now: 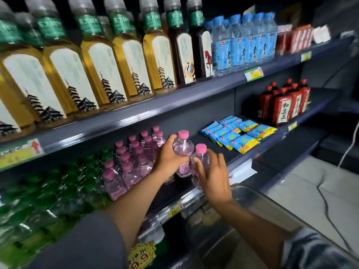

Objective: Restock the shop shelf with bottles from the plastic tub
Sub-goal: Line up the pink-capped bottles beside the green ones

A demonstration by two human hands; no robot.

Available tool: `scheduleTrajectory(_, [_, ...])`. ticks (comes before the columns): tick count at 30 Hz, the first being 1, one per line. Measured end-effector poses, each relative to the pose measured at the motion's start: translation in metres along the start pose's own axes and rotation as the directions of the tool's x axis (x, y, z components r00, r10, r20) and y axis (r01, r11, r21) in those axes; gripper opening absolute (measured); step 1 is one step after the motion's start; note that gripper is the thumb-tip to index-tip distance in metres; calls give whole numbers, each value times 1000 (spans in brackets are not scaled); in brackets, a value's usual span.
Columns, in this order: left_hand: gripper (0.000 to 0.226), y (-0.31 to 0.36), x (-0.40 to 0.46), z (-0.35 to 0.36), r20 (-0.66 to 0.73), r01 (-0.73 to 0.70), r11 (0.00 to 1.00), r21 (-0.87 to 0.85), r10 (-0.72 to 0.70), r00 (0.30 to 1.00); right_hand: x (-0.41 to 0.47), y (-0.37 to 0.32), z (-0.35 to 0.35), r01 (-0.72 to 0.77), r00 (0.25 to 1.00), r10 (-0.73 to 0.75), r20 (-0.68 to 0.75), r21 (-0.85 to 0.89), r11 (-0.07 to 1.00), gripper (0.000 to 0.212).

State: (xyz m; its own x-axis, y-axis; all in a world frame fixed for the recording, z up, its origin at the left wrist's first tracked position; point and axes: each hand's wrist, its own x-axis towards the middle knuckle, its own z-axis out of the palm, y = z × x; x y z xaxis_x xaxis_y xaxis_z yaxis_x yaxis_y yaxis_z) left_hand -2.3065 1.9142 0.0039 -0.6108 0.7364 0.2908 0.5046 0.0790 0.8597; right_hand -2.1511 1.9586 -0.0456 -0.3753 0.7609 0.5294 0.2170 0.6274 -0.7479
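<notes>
My left hand grips a small pink-capped bottle upright over the middle shelf, just right of the rows of matching pink bottles. My right hand holds a second pink-capped bottle right beside the first, closer to the shelf's front edge. The two bottles touch or nearly touch. A clear plastic tub sits below my right forearm at the lower right; its inside is mostly hidden.
Green bottles fill the shelf to the left of the pink ones. Blue-and-yellow packets lie to the right on the same shelf, red bottles beyond. Tea bottles and blue water bottles stand on the shelf above.
</notes>
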Motion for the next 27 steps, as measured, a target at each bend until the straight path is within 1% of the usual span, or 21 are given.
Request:
scheduleTrajectory(2, [72,-2,19,2,-3,-1,1000,29,2,1000,13,6,7,-9,1000,9,11,4,1000,51])
scheduleTrajectory(6, [73,-27,50,5,-17,-4,997,78,5,1000,37,22,27,-31,999,31,24,-7,999,51])
scheduleTrajectory(10, [83,-73,90,0,-44,73,976,205,-65,997,57,29,53,-51,995,53,83,-18,999,50])
scheduleTrajectory(12, [75,-57,88,-5,-76,111,947,302,-93,993,64,32,64,-47,993,49,107,-17,999,48])
scheduleTrajectory(14, [63,-44,85,-8,-98,137,899,417,-106,990,69,36,74,-36,988,41,152,-30,999,49])
scheduleTrajectory(15, [62,-44,87,-9,-105,153,868,473,-117,988,70,37,79,-34,985,40,169,-36,999,50])
scheduleTrajectory(17, [64,-46,90,-12,-130,193,807,559,-144,981,74,40,87,-49,982,55,183,-36,998,52])
scheduleTrajectory(21, [72,-53,96,-16,-158,194,665,722,-116,981,79,41,103,-83,973,84,217,-14,996,48])
scheduleTrajectory(23, [81,-56,101,-17,-141,194,645,739,-133,981,80,43,109,-74,972,74,222,-6,997,47])
scheduleTrajectory(24, [86,-57,103,-17,-128,195,649,736,-149,981,80,43,112,-75,973,74,220,-7,997,48])
scheduleTrajectory(25, [87,-59,104,-17,-117,192,662,724,-156,981,81,43,115,-81,973,80,216,-6,997,50])
scheduleTrajectory(27, [73,-63,106,-17,-119,174,672,720,-128,985,81,43,121,-105,971,101,216,8,994,53])
